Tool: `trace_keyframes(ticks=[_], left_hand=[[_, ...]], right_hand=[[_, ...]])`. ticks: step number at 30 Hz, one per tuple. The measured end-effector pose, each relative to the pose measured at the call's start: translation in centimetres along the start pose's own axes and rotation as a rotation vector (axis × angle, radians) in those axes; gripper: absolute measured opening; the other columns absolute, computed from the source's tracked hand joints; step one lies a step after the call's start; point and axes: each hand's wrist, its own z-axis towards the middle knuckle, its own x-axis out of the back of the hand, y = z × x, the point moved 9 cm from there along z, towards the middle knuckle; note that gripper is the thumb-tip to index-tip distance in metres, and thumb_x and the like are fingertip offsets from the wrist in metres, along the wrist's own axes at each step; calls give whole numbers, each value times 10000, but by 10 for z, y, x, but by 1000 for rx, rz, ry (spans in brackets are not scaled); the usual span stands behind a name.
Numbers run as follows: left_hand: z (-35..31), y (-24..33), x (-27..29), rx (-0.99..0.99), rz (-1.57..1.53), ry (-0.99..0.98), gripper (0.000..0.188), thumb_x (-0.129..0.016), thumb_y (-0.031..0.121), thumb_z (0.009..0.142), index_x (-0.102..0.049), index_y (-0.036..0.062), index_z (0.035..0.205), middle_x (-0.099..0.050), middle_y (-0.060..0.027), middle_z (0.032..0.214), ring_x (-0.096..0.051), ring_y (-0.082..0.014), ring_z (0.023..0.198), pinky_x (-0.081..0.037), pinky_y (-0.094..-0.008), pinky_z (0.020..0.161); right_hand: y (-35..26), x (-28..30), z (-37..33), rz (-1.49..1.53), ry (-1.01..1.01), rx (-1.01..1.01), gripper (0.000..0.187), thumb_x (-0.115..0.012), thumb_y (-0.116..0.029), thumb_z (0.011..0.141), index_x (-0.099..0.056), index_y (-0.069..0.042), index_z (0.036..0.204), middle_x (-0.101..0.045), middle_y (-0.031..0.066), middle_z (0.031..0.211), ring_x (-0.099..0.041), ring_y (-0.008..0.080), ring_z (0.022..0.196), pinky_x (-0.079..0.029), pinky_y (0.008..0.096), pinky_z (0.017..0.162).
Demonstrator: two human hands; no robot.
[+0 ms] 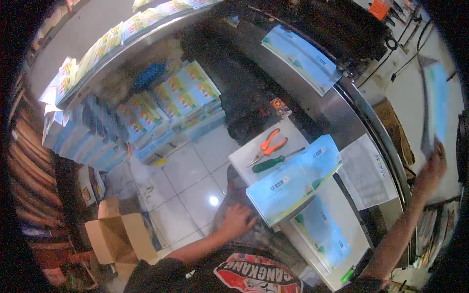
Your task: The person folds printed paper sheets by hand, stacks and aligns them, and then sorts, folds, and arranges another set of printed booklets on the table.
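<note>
My right hand [433, 163] is raised at the far right, its fingers closed on the lower end of a light blue printed sheet [438, 107], which is blurred by motion. My left hand [238, 220] rests over my dark-clad leg with its fingers apart and holds nothing. Just right of it, on a white surface [244, 158], lie a stack of light blue printed sheets [276, 188] and a second stack [320, 156] overlapping it at an angle. Behind the stacks are orange-handled pliers [270, 146] and a green-handled screwdriver [268, 164]. Another blue pile [325, 234] lies nearer me.
Tall stacks of printed sheets [188, 93] stand on the tiled floor [178, 183] at the left, near an opened cardboard box [119, 237]. More blue sheets [300, 58] lie on the metal machine ledge at the far right. A handwritten paper [369, 171] sits beside the work surface.
</note>
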Motion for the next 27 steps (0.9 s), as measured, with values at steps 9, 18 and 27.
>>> trace_keyframes(ticks=[9,18,27], left_hand=[[-5,10,9,-91,29,231,328,-621,331,840,-652,50,1007,-634,-146,997,-556,-328,978,-403,-493,835],[-5,12,0,-142,105,206,278,-630,306,832,-671,89,1001,-637,-145,992,-573,-342,960,-421,-481,838],[1,28,11,-104,79,240,340,-670,295,785,-651,94,1058,-633,-163,992,-545,-343,991,-377,-488,875]], right_hand=[[-159,-87,-57,92,-355,119,388,-493,9,837,-607,-77,1198,-556,145,1220,-525,342,1082,-431,435,968],[159,20,26,-220,196,-681,309,-531,-216,919,-651,-96,1177,-681,117,1103,-672,318,884,-523,426,768],[-41,-91,-72,74,-235,-29,279,-545,-75,843,-625,-72,1110,-626,112,1090,-575,308,971,-459,406,866]])
